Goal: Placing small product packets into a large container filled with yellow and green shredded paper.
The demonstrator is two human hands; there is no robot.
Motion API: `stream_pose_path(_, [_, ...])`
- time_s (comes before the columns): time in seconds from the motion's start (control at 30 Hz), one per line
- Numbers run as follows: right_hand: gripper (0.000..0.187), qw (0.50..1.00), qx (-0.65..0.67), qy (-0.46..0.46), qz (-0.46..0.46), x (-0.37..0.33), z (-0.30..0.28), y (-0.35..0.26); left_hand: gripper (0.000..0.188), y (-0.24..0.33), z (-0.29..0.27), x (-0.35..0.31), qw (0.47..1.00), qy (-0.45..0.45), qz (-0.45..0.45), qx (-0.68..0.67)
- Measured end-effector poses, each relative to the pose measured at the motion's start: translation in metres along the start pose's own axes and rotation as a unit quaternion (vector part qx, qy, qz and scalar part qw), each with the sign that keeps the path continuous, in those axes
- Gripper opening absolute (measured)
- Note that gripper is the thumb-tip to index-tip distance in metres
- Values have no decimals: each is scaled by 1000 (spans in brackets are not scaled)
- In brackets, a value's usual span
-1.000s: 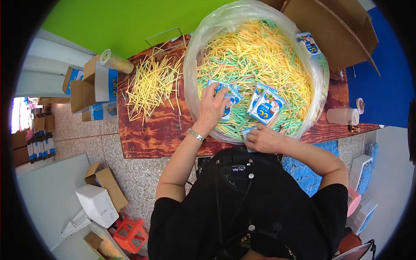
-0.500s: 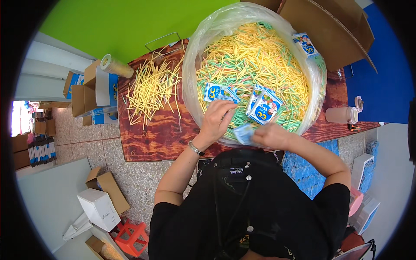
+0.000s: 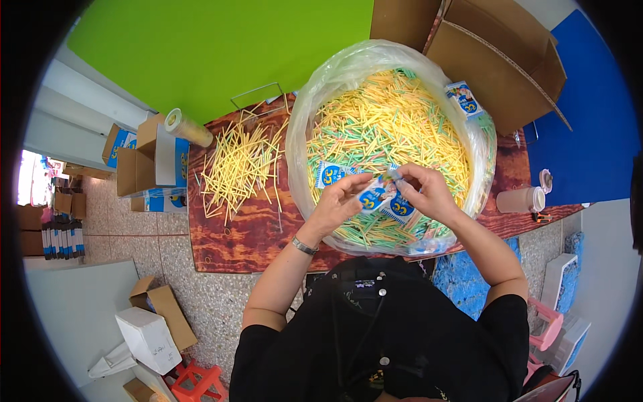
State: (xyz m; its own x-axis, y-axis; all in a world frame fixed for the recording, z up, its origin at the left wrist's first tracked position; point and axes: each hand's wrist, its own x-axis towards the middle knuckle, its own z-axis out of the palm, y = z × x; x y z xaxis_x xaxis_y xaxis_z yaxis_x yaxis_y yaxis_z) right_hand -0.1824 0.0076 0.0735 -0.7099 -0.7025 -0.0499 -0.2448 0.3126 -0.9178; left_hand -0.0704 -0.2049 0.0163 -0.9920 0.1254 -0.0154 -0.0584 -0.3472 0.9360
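Note:
Over a large clear plastic bag (image 3: 305, 107) full of short yellow and green straw-like sticks (image 3: 388, 107), a small blue and white printed packet (image 3: 372, 197) is held up between my hands. My right hand (image 3: 431, 194) pinches its upper edge. My left hand (image 3: 340, 203) is curled at its left side, thumb and fingers at the edge. Just behind it, partly covered, another packet (image 3: 400, 209) lies on the sticks. A further packet (image 3: 331, 174) rests beyond my left fingertips, and one more packet (image 3: 463, 99) is at the bag's right rim.
Loose long yellow sticks (image 3: 241, 164) lie on the red-brown table (image 3: 221, 251) at left, beside a clear cylindrical container (image 3: 187, 127). Right of the bag stands a pinkish lidded bottle (image 3: 521, 199). An open cardboard box (image 3: 495, 67) stands behind; cartons (image 3: 137, 164) are at left.
My right hand has risen with the packet from the bag's near edge toward the middle. My left hand has opened slightly and now meets the packet. The view has shifted somewhat.

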Motion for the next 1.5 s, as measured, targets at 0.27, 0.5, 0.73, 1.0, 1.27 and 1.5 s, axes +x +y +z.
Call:
stream_pose_path(0.27, [15, 976, -181, 3, -117, 22, 2, -12, 21, 1, 13, 15, 960, 91, 18, 263])
stream_pose_path(0.5, [17, 967, -184, -9, -176, 50, -3, -5, 27, 3, 15, 30, 944, 168, 4, 285])
stream_pose_path(0.73, [20, 946, -278, 18, -168, 190, -57, 47, 14, -23, -16, 30, 956, 225, 9, 190])
stream_pose_path(1.0, [36, 842, -528, -78, 78, 328, -52, 115, 11, -12, -10, 23, 960, 228, -34, 159])
stream_pose_path(1.27, [48, 840, -542, -20, 9, 344, -39, 148, 12, -10, -18, 27, 957, 235, -32, 170])
stream_pose_path(1.5, [47, 772, -636, -11, -20, 332, -32, 135, 11, -17, -14, 18, 953, 243, -29, 179])
